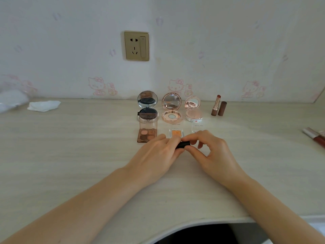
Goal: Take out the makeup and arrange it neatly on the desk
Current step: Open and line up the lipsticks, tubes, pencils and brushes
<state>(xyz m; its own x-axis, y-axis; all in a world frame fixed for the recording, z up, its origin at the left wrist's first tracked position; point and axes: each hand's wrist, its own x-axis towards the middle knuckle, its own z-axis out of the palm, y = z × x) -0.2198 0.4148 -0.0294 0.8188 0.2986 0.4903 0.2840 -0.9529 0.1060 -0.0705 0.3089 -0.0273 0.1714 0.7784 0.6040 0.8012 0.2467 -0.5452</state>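
Both hands meet over the middle of the desk (70,155) on a small black tube (183,144). My left hand (158,155) grips its left end and my right hand (209,152) pinches its right end. Behind them stand an open eyeshadow palette (147,133), a small orange pan (175,133) and a clear case (197,127) partly hidden by my right hand. Further back, three open mirror compacts stand in a row: a black cushion (147,108), a rose-gold one (171,109) and a pink one (193,110). An uncapped lipstick (216,105) stands beside its brown cap (222,108).
A crumpled white tissue (44,105) lies at the back left, with a blurred clear bag (12,99) beyond it. Lip gloss tubes (314,136) lie at the right edge. A wall socket (136,45) sits above the desk. The desk's front edge curves inward near me.
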